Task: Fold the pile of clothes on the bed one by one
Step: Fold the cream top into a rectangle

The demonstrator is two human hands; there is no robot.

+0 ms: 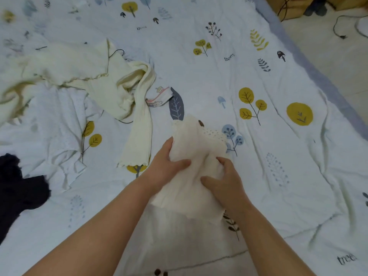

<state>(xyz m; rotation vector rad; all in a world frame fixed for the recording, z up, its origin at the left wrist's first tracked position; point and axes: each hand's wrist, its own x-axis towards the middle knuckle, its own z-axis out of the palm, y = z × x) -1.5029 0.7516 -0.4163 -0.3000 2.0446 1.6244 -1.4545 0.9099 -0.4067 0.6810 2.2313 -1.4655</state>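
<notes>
A small white knit garment (194,148) with an eyelet trim is bunched up above the bed, held in both hands. My left hand (166,166) grips its left side, thumb laid across the front. My right hand (223,180) grips its lower right part with curled fingers. The pile lies to the left: a cream ribbed garment (95,80) with a long sleeve trailing down, a white dotted garment (61,136) below it, a dark navy garment (18,192) at the left edge, and a small printed piece (159,96).
The bedsheet (278,146) with leaf and tree prints spreads wide to the right. Its right edge (310,72) runs diagonally, with the floor and cables (342,26) beyond it at the top right.
</notes>
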